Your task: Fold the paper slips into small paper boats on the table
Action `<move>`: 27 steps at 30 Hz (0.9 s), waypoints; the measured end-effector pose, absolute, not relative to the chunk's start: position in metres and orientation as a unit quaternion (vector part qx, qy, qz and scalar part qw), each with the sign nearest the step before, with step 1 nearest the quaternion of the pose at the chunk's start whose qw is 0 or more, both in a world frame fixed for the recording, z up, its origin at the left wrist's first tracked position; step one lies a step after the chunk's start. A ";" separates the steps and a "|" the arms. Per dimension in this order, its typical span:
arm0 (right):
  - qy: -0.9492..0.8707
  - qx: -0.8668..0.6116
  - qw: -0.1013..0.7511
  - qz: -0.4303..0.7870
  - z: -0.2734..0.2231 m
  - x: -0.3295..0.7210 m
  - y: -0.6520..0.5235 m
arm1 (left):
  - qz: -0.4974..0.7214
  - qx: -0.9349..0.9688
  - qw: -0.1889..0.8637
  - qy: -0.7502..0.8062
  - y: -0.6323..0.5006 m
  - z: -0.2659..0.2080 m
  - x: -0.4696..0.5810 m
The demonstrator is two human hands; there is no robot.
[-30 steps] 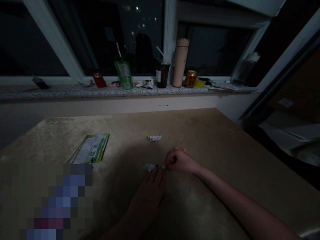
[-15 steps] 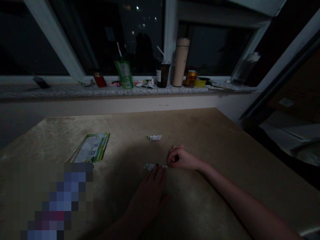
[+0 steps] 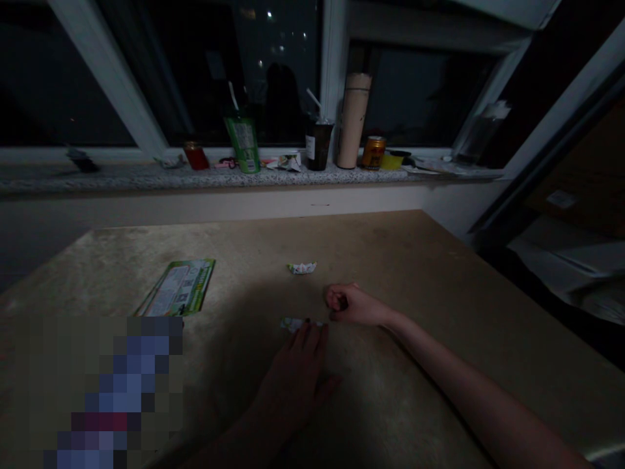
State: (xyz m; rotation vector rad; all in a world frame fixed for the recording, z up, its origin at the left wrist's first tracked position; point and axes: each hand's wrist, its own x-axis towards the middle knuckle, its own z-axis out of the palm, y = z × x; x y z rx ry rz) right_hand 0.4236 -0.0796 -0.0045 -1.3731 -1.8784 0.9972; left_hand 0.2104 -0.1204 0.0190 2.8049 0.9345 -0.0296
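Note:
On the tan table point(image 3: 390, 260) lies a small folded strip of green and white printed paper point(image 3: 290, 322). My left hand point(image 3: 295, 371) rests flat over its near side, fingers stretched out and thumb apart, hiding part of it. Just beyond the strip's right end, my right hand point(image 3: 354, 304) is curled into a loose fist on the table, apart from the strip, with nothing visible in it. Farther back sits a small folded piece of green and white paper, boat-like in shape point(image 3: 301, 268). The light is dim.
Green printed packets or sheets point(image 3: 183, 286) lie at the left, beside a pixelated patch point(image 3: 117, 384). Along the granite windowsill point(image 3: 161, 181) stand a green cup point(image 3: 245, 146), a dark cup with a straw point(image 3: 318, 146), a tall beige flask point(image 3: 353, 124) and an orange can point(image 3: 374, 153).
My right hand has drawn slightly up and away from the strip's right end. My left hand stays on the strip, its thumb a little farther right.

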 end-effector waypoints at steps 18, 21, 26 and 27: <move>-0.752 -0.539 0.235 0.298 0.003 0.420 -0.082 | -0.011 0.943 0.095 0.317 -0.121 0.019 0.211; -0.742 -0.541 0.231 0.323 0.003 0.420 -0.081 | 0.003 0.942 0.102 0.320 -0.121 0.018 0.210; -0.742 -0.557 0.218 0.302 0.006 0.418 -0.081 | -0.006 0.948 0.092 0.305 -0.119 0.015 0.208; -0.741 -0.561 0.216 0.299 0.006 0.418 -0.081 | -0.009 0.948 0.092 0.304 -0.119 0.015 0.208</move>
